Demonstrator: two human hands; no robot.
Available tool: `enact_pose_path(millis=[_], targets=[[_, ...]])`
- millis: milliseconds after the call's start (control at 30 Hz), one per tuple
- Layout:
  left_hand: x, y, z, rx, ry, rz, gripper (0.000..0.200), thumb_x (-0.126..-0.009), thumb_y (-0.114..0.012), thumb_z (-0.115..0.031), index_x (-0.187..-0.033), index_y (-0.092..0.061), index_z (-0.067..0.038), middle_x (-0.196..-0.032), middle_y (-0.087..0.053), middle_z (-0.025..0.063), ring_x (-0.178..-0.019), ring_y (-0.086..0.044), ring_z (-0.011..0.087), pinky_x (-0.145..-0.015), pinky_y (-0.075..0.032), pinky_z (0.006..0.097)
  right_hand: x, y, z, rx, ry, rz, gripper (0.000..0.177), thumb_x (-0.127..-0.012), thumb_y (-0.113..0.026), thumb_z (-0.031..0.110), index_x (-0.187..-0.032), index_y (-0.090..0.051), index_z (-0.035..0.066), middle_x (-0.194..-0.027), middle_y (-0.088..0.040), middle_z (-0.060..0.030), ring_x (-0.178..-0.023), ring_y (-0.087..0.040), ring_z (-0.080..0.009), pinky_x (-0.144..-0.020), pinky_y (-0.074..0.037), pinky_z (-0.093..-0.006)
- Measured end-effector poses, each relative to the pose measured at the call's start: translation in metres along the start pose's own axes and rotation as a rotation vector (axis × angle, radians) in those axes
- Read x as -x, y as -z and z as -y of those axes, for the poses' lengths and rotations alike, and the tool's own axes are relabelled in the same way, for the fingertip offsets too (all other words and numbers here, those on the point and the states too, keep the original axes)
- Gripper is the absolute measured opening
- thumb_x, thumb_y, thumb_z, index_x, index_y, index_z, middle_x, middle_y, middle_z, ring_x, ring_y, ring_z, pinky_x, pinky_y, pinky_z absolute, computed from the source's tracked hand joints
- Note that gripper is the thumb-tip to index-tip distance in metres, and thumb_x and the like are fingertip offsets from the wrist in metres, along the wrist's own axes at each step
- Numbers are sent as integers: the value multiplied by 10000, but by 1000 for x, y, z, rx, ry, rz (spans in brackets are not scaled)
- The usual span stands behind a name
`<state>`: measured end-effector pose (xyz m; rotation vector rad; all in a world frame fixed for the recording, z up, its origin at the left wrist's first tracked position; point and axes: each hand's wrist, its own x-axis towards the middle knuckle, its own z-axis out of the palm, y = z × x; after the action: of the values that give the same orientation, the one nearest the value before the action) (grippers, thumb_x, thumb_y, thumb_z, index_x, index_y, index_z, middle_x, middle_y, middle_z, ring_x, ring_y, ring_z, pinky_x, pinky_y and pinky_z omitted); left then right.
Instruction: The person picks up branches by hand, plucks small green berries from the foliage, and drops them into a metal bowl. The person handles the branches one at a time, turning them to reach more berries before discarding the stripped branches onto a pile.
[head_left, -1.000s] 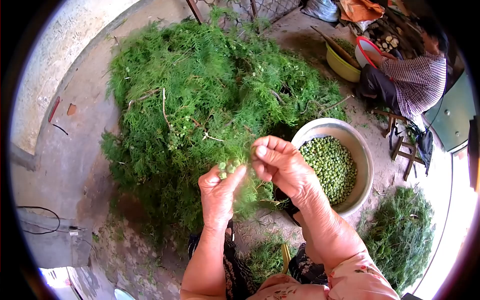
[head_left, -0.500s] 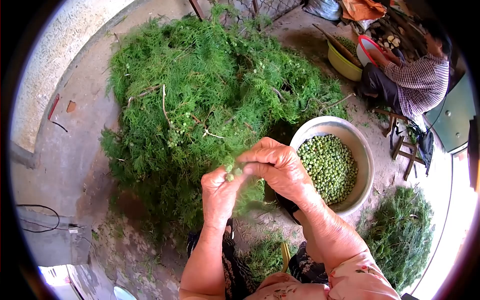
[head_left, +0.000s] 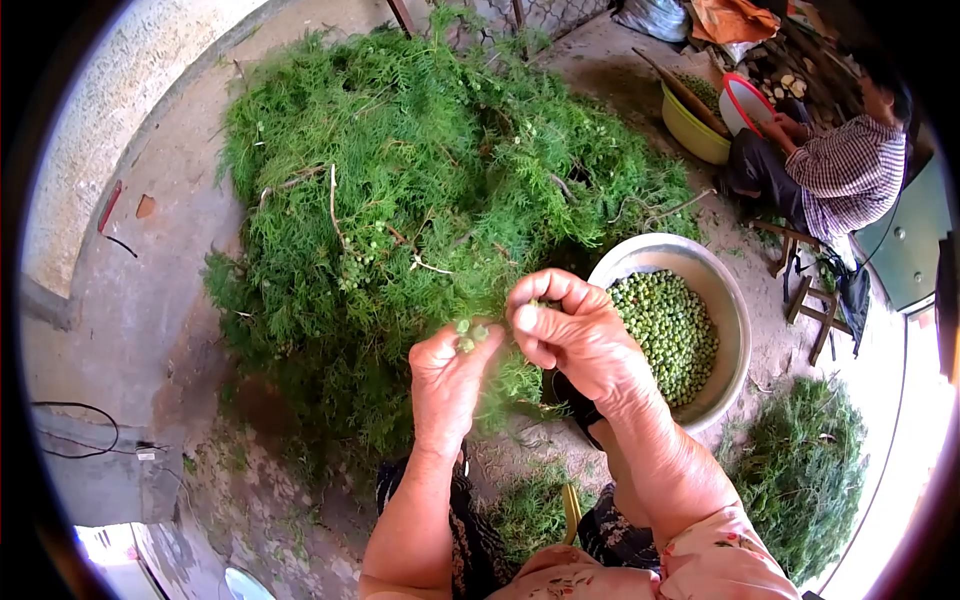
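Observation:
Between the thumb and fingers of my left hand [head_left: 445, 385] is a sprig with pale green cones [head_left: 468, 338] at its top. My right hand [head_left: 580, 335] is a little to the right of it, fingers curled in towards the thumb. A bit of green, seemingly a picked cone [head_left: 541, 303], shows between them. A wide metal basin [head_left: 738, 330] stands just right of my right hand, holding many round green cones [head_left: 665, 340]. Beyond both hands lies a large heap of feathery evergreen branches [head_left: 370, 180].
At the upper right a seated person [head_left: 845, 165] holds a red-rimmed white basin [head_left: 745, 108] beside a yellow-green tub [head_left: 695, 140]. A smaller pile of greenery [head_left: 800, 470] lies at the lower right. Near the person stands a wooden stool [head_left: 815, 305].
My right hand has come away from the cones in my left hand and moved slightly right, its fingers now curled inward. The left hand keeps its sprig nearly in place.

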<state>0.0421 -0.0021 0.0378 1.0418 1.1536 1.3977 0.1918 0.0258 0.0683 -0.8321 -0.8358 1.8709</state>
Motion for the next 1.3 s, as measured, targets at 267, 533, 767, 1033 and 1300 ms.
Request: enact_pose_path(millis=[267,533,767,1033,1300], targets=[[0,5,11,-100,-74,95,84,-811,-648,-65,-849,-637,9,-720,-574,-41,-656,-482,36,-590,-399,203,0,-7,-10,768,450,-12,240,-696,-708,42,-932,-666,29,-795,-591,-46,-744,-532,-145,-687,-443,-268],[1,2,1,-125,47,90,136,-817,-655,-115,-908,-658,-13,-717,-595,-38,-628,-480,28,-553,-376,194,-2,-5,-4,280,23,-95,92,-826,-606,53,-910,-628,21,-789,-593,-36,-608,-534,-81,-526,-439,-209],[-1,3,4,-148,45,136,99,-849,-604,-113,-910,-644,-47,-658,-568,-39,-577,-489,33,-486,-375,198,-2,0,-3,-64,12,19,127,-846,-596,74,-965,-599,28,-762,-601,-25,-613,-536,-66,-492,-407,-184],[0,2,10,-162,-12,186,131,-826,-633,-102,-887,-639,15,-748,-611,-9,-684,-516,54,-618,-418,211,-5,-1,-13,756,438,52,157,-795,-627,32,-951,-642,22,-832,-616,-56,-764,-570,-124,-667,-478,-239],[-2,5,9,-239,-31,194,142,-855,-571,-69,-968,-656,-61,-700,-612,7,-564,-521,58,-476,-399,213,-3,-8,-10,80,31,-116,74,-867,-563,95,-854,-603,35,-628,-554,-9,-487,-437,-48,-442,-340,-157]])
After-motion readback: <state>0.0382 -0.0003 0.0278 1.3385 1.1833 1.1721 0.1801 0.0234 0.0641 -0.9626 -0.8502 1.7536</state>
